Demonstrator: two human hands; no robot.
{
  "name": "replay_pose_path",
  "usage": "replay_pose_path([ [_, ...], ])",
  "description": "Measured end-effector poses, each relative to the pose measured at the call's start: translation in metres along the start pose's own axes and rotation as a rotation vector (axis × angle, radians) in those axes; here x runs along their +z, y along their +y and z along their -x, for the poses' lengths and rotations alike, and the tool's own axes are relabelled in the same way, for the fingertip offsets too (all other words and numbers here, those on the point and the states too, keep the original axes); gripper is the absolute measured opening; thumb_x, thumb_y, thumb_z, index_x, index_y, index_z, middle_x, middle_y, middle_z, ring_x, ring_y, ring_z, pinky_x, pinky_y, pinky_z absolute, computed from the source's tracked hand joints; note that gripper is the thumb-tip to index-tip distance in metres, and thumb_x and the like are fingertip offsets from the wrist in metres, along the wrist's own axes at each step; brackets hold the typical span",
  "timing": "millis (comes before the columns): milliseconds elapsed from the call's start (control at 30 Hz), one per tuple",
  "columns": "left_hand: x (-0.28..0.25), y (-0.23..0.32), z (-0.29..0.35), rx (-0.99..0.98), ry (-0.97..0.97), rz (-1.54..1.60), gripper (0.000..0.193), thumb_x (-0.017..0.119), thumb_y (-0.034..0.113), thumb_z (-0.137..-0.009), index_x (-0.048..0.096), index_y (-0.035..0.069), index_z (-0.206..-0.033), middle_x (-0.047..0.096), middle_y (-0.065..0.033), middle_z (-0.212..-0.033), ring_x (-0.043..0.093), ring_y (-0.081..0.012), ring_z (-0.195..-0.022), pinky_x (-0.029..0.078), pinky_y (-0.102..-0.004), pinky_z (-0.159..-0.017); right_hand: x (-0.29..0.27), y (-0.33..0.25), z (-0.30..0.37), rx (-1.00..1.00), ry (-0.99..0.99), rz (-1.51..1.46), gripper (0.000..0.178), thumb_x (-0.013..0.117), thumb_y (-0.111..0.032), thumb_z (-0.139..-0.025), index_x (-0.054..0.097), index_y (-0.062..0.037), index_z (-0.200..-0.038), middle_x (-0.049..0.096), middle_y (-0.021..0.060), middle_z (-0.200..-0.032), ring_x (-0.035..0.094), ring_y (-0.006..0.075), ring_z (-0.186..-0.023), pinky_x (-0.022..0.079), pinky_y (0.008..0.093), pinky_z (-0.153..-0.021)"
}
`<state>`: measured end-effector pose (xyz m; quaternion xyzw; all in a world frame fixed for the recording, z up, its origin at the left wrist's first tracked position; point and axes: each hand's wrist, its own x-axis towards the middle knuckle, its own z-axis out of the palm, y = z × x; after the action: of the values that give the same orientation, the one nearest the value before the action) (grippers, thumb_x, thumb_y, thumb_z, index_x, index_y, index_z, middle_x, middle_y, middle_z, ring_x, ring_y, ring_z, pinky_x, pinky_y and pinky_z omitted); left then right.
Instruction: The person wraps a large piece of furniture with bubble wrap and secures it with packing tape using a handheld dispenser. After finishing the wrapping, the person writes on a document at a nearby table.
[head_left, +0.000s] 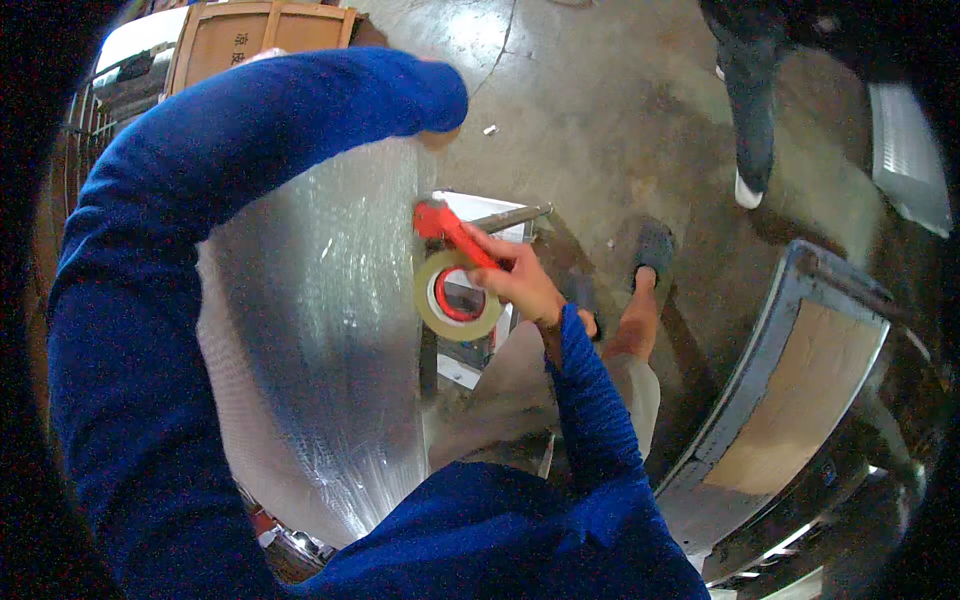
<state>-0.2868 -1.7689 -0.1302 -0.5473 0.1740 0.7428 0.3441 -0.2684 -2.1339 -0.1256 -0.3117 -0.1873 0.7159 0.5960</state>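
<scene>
In my right hand [518, 278] is a red tape gun [470, 245], its handle wrapped by my fingers. A wide roll of pale yellowish tape [427, 300] sits on it, beside the wrapped bundle. This large bundle [345, 290], covered in shiny clear plastic wrap, stands upright against my left side. My left arm curves over and around its far end. Only a small edge of my left hand [440, 140] shows below the blue cuff, close to the bundle's far edge; its fingers are hidden.
A wooden crate [270, 28] stands at the far left. Beneath the tape gun is a white-topped stand [458, 372] with a metal bar. Another person's leg [752, 120] is at the far right. A grey-framed panel with brown board [800, 390] lies at the right.
</scene>
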Motion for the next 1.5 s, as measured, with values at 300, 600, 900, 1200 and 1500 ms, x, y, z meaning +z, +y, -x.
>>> replay_pose_path([
  [300, -0.03, 0.181, 0.213, -0.13, 0.422, 0.203, 0.055, 0.04, 0.046, -0.094, 0.059, 0.011, -0.132, 0.041, -0.0143, -0.152, 0.034, -0.0275, -0.143, 0.011, -0.0606, -0.117, 0.091, 0.141, 0.095, -0.183, -0.131, 0.037, 0.067, 0.071, -0.005, -0.078, 0.052, -0.0042, -0.142, 0.06, 0.0061, -0.134, 0.053, 0.0126, -0.117, 0.039, 0.0312, -0.108],
  [600, -0.027, 0.337, 0.268, 0.055, 0.405, 0.121, 0.04, 0.046, 0.04, -0.09, 0.075, 0.018, -0.107, 0.066, -0.0073, -0.123, 0.056, -0.0244, -0.12, 0.023, -0.054, -0.112, 0.157, 0.185, 0.177, -0.106, -0.089, -0.026, 0.07, 0.07, -0.003, -0.077, 0.048, 0.0023, -0.143, 0.053, 0.0098, -0.145, 0.047, 0.0156, -0.13, 0.035, 0.0307, -0.111],
  [900, 0.01, 0.5, 0.293, -0.161, 0.527, 0.275, 0.048, 0.045, 0.038, -0.091, 0.064, 0.015, -0.128, 0.052, -0.0086, -0.145, 0.038, -0.027, -0.141, 0.012, -0.0542, -0.121, 0.22, 0.283, 0.267, -0.135, -0.115, 0.057, 0.068, 0.07, -0.015, -0.078, 0.051, -0.0044, -0.143, 0.062, 0.0025, -0.126, 0.057, 0.0109, -0.099, 0.046, 0.0263, -0.088],
  [1200, 0.022, 0.681, 0.33, -0.172, 0.415, 0.237, 0.053, 0.042, 0.037, -0.094, 0.056, 0.012, -0.138, 0.047, -0.0074, -0.15, 0.034, -0.0235, -0.144, 0.005, -0.0527, -0.123, 0.328, 0.392, 0.385, -0.051, -0.088, 0.016, 0.074, 0.072, -0.011, -0.076, 0.046, -0.0044, -0.146, 0.052, 0.0085, -0.143, 0.049, 0.0147, -0.123, 0.035, 0.0294, -0.106],
  [1500, 0.053, 0.865, 0.349, -0.153, 0.51, 0.332, 0.055, 0.042, 0.038, -0.093, 0.057, 0.008, -0.137, 0.045, -0.009, -0.151, 0.031, -0.0246, -0.146, 0.005, -0.0523, -0.123, 0.4, 0.501, 0.466, -0.018, -0.076, 0.08, 0.075, 0.07, -0.01, -0.074, 0.046, -0.0007, -0.145, 0.051, 0.0132, -0.146, 0.044, 0.0168, -0.133, 0.028, 0.0317, -0.113],
])
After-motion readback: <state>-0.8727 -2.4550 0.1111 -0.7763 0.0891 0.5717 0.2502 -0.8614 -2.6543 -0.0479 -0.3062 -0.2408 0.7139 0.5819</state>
